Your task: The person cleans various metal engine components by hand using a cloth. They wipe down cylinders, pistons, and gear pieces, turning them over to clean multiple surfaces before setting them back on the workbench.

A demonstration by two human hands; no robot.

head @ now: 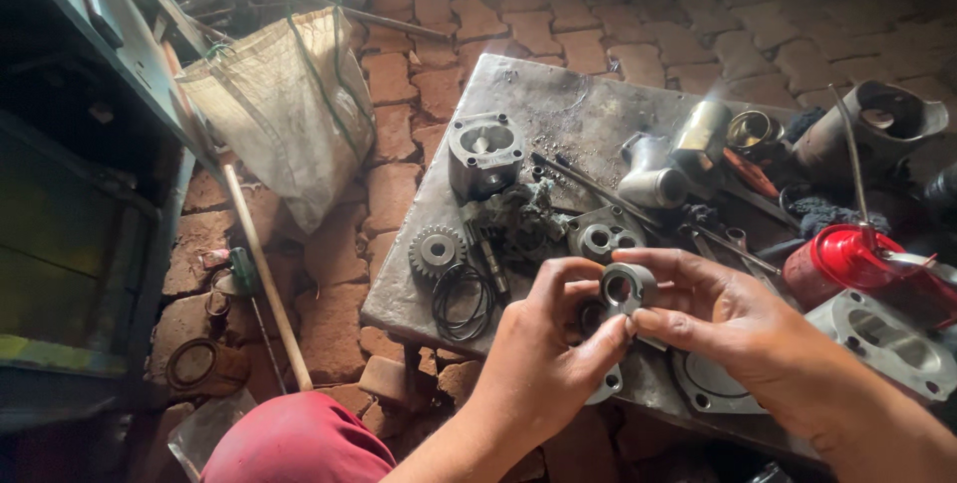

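Centre frame: left hand and right hand pinch metal ring by its rim; judged rigid, dense, possibly oily.

Metal ring dull grey, smooth, oily sheen. Surface worn grey metal, scratched, greasy. Gear matt cast metal, toothed. Oil can glossy red. Sack coarse woven cloth, off-white. Stick bare wood. Floor rough reddish brick. Trouser leg matt red cloth.
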